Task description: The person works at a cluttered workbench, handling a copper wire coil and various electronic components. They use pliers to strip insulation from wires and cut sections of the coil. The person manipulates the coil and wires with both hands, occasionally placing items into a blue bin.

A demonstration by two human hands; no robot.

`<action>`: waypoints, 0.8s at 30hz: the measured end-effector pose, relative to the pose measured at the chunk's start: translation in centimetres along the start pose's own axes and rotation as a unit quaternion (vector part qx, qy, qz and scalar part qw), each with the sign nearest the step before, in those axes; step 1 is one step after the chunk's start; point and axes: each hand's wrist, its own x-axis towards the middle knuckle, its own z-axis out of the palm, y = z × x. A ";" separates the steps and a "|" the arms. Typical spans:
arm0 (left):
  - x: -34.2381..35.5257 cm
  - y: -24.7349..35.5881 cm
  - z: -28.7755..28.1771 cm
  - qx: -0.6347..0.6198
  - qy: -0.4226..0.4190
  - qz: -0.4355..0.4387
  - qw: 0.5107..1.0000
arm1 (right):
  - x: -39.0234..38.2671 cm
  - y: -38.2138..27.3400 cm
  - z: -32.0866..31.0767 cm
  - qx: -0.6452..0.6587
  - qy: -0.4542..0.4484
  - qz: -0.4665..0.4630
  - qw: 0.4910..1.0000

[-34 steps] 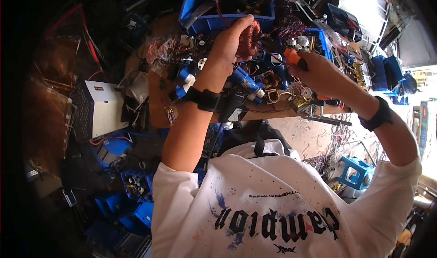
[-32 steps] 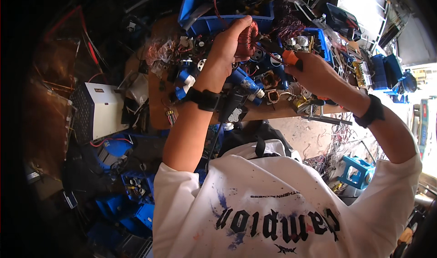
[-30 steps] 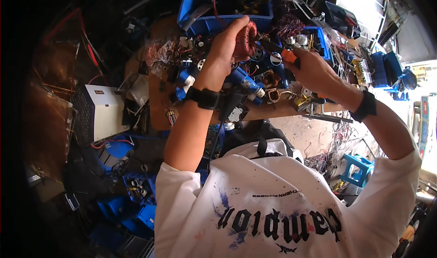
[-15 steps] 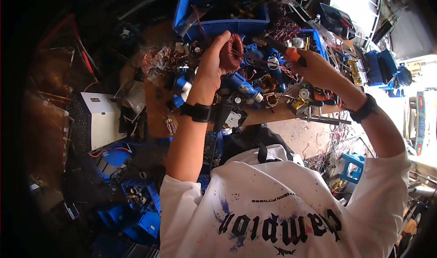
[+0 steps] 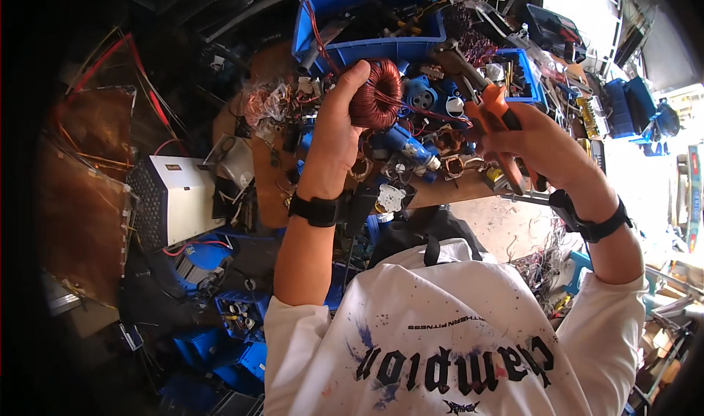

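Note:
My left hand (image 5: 339, 115) is closed around a toroidal coil (image 5: 384, 100) wound with dark red copper wire, thumb over its upper edge. From the coil a loose wire end (image 5: 315, 26) rises toward a blue bin. Another dark red strand (image 5: 433, 112) stretches from the coil toward my right hand (image 5: 532, 141); whether the fingers pinch it cannot be made out. That hand is wrapped around orange-handled pliers (image 5: 493, 111), their metal head pointing up and away. The pliers are apart from the coil.
The large blue bin (image 5: 374, 49) stands at the far side of the cluttered bench. Blue connectors (image 5: 411, 146), small coils and wires crowd the bench below my hands. A smaller blue bin (image 5: 524, 71) is at the right; a white metal case (image 5: 194, 199) stands left.
My right hand has turned and come slightly nearer, so the pliers' orange handles and head now show clearly. The left hand still holds the coil, now turned more face-on. The whole view has shifted slightly.

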 end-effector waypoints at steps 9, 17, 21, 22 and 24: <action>1.5 -1.5 -1.2 0.041 0.005 -0.007 0.999 | -0.8 0.2 -0.9 -0.103 0.009 0.014 0.995; 3.5 -4.7 -2.9 0.012 0.021 -0.019 1.000 | 1.0 5.1 -3.0 0.022 0.084 -0.003 0.996; 5.3 -7.5 -5.4 0.000 0.002 -0.013 1.000 | 0.5 6.1 -2.2 0.077 0.113 0.027 0.990; 5.7 -8.4 -6.3 -0.002 -0.004 -0.027 1.000 | 0.5 6.4 -1.7 0.108 0.136 0.041 0.984; 6.4 -10.0 -7.5 0.009 0.007 -0.061 0.998 | 0.1 7.6 -1.2 0.134 0.131 0.044 0.981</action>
